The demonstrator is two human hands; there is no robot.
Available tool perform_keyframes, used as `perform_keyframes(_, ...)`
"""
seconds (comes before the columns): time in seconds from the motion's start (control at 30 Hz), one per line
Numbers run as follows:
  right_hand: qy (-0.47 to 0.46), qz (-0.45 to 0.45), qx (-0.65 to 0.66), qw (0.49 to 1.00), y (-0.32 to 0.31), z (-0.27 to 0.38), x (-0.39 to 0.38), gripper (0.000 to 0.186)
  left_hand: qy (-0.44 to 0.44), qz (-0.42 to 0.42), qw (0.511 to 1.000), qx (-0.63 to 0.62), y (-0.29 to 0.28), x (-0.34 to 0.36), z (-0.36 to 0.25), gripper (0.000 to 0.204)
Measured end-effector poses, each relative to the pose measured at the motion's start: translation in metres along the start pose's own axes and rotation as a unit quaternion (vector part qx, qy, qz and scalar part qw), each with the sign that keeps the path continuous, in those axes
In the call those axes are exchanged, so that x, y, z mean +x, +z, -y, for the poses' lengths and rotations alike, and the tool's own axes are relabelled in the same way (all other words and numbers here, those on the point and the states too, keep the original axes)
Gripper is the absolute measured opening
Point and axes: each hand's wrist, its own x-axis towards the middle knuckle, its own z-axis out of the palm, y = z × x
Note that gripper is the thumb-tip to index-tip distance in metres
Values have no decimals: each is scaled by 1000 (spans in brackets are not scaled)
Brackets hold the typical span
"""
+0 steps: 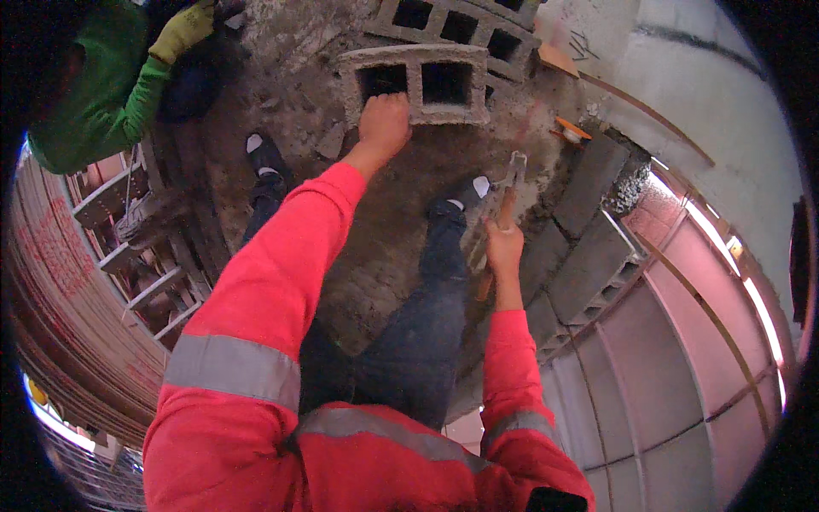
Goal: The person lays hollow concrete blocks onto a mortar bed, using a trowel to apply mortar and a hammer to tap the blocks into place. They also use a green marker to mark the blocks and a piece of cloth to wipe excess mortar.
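A grey hollow concrete block [415,119] with two square openings lies on the ground ahead of me. My left hand [386,124] is closed over the block's near edge, by the left opening, with the fingertips hidden inside. Lower and to the right, my right hand [503,247] is wrapped around the wooden handle of a hammer [507,209]. Its metal head points away from me, apart from the block, and its exact shape is blurred.
More hollow blocks [461,27] sit just beyond. A block wall [593,183] runs along my right, near an orange-topped object [573,130]. A co-worker's yellow-gloved hand [183,32] is at the upper left. Stacked boards [77,299] and a ladder-like frame [158,286] stand left.
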Motion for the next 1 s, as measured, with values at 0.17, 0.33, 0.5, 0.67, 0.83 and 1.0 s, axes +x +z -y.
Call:
perform_keyframes(0.17,25,-9,43,999,-2,-7,17,30,-190,117,899,-376,-23,18,-8,51)
perform_keyframes(0.33,69,32,53,996,-3,18,22,29,-324,102,817,-467,-18,77,22,47)
perform_keyframes(0.5,-95,-2,3,995,-15,37,11,36,-341,123,907,-211,-25,96,20,34)
perform_keyframes(0.67,-14,35,48,998,-69,120,-26,35,-372,-136,487,-779,-20,29,-28,26)
perform_keyframes(0.83,-179,23,-85,980,-65,163,-5,38,-370,-181,348,-842,32,2,8,18)
perform_keyframes(1.0,-265,-102,-137,949,-30,197,23,38,-372,-135,368,-841,19,-7,8,16)
